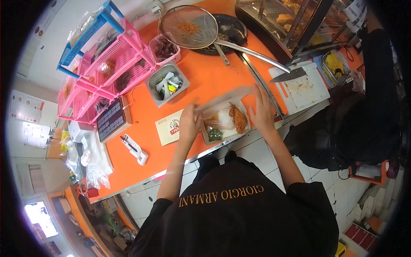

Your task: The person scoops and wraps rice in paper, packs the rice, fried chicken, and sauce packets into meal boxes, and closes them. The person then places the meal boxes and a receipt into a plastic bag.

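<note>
An open cardboard food box lies near the front edge of the orange table. In it are a piece of fried chicken, a white mound that looks like rice and a green packet. My left hand is at the box's left side, beside a printed box lid; its fingers are partly blurred. At the right side, my right hand has its fingers apart, close to the raised flap.
Left are pink racks, a metal tub, a keypad device and a paper slip. Behind are a strainer and a glass display case. Right, a knife lies on a cutting board, near a dark-clothed person.
</note>
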Demonstrator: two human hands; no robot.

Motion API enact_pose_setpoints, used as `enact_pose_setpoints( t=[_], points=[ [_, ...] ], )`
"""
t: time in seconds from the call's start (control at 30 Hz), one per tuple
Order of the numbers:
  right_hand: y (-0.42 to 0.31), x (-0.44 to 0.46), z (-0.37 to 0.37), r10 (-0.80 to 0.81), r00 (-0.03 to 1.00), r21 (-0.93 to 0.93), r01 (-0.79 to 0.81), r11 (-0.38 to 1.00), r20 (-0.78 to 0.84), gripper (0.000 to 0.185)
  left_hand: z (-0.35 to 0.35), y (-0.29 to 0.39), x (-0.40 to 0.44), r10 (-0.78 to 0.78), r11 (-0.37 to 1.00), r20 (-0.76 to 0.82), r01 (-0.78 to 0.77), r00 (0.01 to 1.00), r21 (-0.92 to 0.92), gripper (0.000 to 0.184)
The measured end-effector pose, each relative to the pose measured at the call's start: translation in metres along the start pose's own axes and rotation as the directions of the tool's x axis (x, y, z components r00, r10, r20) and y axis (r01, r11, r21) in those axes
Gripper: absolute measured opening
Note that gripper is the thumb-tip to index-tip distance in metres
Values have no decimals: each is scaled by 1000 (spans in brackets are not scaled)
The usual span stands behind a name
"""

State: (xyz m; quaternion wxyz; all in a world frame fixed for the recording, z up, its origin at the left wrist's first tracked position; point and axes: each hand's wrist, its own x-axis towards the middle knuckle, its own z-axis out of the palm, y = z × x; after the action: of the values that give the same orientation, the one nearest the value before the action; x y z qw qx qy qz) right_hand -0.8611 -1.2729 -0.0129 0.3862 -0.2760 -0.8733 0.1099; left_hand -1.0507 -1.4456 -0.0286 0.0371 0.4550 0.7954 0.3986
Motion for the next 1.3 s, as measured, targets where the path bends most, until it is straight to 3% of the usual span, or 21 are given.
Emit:
enact_pose_setpoints(
  t=[0.07, 0.13, 0.17, 0.23, 0.27, 0.33, 0.37, 0.43, 0.5, 0.53, 0.6, 0.67, 0.83, 0.9, 0.93, 0.97, 1.1, 1.17, 1.2, 1.27, 1.3],
  points=[
    [17, -1, -6, -37, 999, 59, 37, 998, 4, 51, 5, 3, 1, 99, 994, 151, -89, 984, -70, 38],
    [36, -10, -9, 98, 979, 175, -130, 976, 180, 47, 21, 6, -9, 127, 988, 130, -113, 983, -104, 33],
    [42, -15, -13, 100, 978, 174, -131, 976, 181, 47, 30, 7, -14, 151, 981, 105, -137, 983, -135, 29],
    [42, -32, -21, 220, 943, 125, -257, 958, 251, 39, 45, 9, -22, 178, 979, 137, -161, 974, -124, 35],
    [39, -40, -24, 225, 942, 125, -262, 957, 250, 39, 52, 9, -25, 206, 975, 168, -188, 964, -116, 41],
    [33, -55, -30, 163, 883, 30, -196, 980, 440, 48, 68, 10, -35, 181, 983, 123, -176, 976, -48, 47],
    [29, -64, -27, 165, 884, 27, -196, 980, 437, 48, 73, 9, -40, 155, 987, 72, -157, 985, 20, 52],
    [21, -84, -9, 182, 925, 103, -228, 968, 334, 58, 74, 11, -45, 76, 997, 139, -77, 987, 3, 57],
    [24, -96, 1, 178, 886, 133, -257, 957, 429, 66, 74, 11, -46, 51, 972, 149, -16, 988, -232, 57],
    [24, -100, 8, 181, 886, 246, -307, 919, 428, 67, 74, 7, -46, 49, 973, 148, -14, 988, -230, 57],
    [25, -102, 11, 182, 887, 357, -349, 867, 424, 68, 71, -4, -38, -1, 835, 334, 185, 942, -518, 57],
    [29, -92, 6, 181, 808, 418, -465, 780, 560, 65, 64, -9, -28, 15, 855, 375, 183, 927, -486, 56],
    [39, -54, -10, 151, 756, 357, -462, 812, 637, 51, 41, 6, 0, 12, 956, 429, 115, 903, -268, 49],
    [37, -33, -21, 153, 711, 315, -480, 818, 687, 46, 18, 30, 17, -278, 903, 636, 422, 720, -83, 50],
    [34, -23, -28, 187, 639, 260, -538, 802, 747, 46, 23, 16, 21, -174, 947, 584, 296, 793, -121, 49],
    [34, -16, -30, 218, 560, 199, -589, 783, 799, 47, 26, 2, 26, -175, 947, 584, 298, 793, -121, 49],
    [39, -8, -29, 213, 560, 205, -589, 782, 800, 56, 18, -4, 46, -119, 938, 677, 306, 726, -163, 50],
    [24, 6, -45, 286, 334, 22, -685, 729, 898, 69, 19, -6, 48, -40, 914, 762, 332, 646, -233, 63],
    [27, 0, -41, 287, 332, 22, -687, 726, 898, 69, 18, -5, 46, -41, 914, 764, 333, 644, -232, 63],
    [39, -25, -23, 173, 518, 160, -536, 829, 838, 87, 15, 1, 39, -92, 897, 823, 406, 561, -177, 82],
    [37, -37, -15, 172, 515, 160, -538, 828, 840, 87, 16, 4, 34, -95, 895, 824, 410, 558, -174, 82]
  ],
)
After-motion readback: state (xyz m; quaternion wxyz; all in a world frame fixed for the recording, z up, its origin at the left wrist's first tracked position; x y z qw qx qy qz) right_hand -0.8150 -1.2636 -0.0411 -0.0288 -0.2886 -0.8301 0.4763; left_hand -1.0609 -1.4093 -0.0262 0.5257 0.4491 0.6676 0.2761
